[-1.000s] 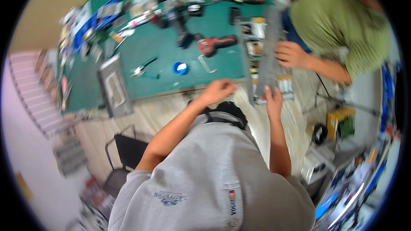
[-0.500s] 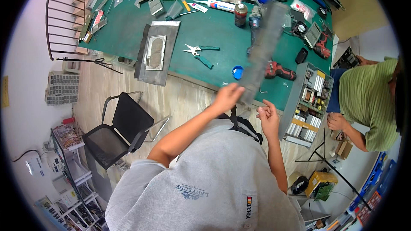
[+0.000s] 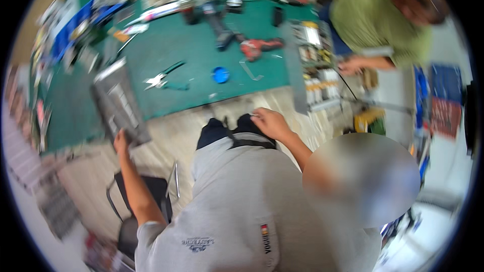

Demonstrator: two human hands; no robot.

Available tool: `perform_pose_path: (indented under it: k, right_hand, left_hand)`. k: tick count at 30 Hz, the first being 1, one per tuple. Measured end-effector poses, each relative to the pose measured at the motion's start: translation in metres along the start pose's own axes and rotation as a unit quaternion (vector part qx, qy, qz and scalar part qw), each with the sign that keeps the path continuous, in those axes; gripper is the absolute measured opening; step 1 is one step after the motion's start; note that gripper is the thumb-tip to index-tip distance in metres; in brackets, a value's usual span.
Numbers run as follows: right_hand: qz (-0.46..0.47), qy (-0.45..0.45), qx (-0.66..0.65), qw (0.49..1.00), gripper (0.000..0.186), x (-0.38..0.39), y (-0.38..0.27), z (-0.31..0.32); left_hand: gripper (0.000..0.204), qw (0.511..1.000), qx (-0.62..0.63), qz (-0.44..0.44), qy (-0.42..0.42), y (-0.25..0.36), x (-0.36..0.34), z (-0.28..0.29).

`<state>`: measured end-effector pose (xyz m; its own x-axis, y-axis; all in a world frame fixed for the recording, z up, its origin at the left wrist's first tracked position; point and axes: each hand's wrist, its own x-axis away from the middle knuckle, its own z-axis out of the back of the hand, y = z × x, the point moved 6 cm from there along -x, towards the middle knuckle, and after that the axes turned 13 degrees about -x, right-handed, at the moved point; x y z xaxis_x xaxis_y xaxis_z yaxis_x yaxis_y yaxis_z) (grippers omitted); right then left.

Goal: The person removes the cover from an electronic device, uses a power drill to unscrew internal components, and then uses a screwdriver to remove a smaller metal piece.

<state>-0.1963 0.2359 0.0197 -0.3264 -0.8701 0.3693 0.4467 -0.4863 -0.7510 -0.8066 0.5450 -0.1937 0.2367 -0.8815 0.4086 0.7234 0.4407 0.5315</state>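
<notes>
My left hand (image 3: pixel 121 142) is closed on the near end of a dark grey flat strip (image 3: pixel 112 102), at the left of the green table. The strip lies over a grey mat (image 3: pixel 141 132), and pale streaks of a framed panel (image 3: pixel 126 105) show beside it; blur hides exactly how they overlap. My right hand (image 3: pixel 272 123) hangs in front of my waist, apart from the table, its fingers loosely bent with no object visible in them. Pliers with green handles (image 3: pixel 169 78) and a blue cap (image 3: pixel 220 74) lie on the table between the two hands.
On the green table (image 3: pixel 166 100) lie a red power drill (image 3: pixel 257 46), a grinder-like tool (image 3: pixel 217 25) and a white tube (image 3: pixel 159 12). A grey parts box (image 3: pixel 297 78) stands at its right end. Beyond is a person in green (image 3: pixel 378 15). A black chair (image 3: pixel 143 191) stands left.
My left hand has carried the grey strip from in front of me to the mat at the left. My right hand has moved toward my waist. The head view has swung to the right.
</notes>
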Motion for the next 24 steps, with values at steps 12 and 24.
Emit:
perform_pose_path:
  k: [12,24]
  right_hand:
    - [-0.120,0.328,-0.008,0.937,0.021,0.031,0.119,0.129]
    - [-0.138,0.315,0.042,0.938,0.021,0.021,0.190,0.146]
  left_hand:
    - [0.041,0.935,-0.143,-0.232,0.226,0.187,0.151,-0.041]
    - [0.035,0.932,-0.072,-0.321,-0.152,0.332,0.299,-0.219]
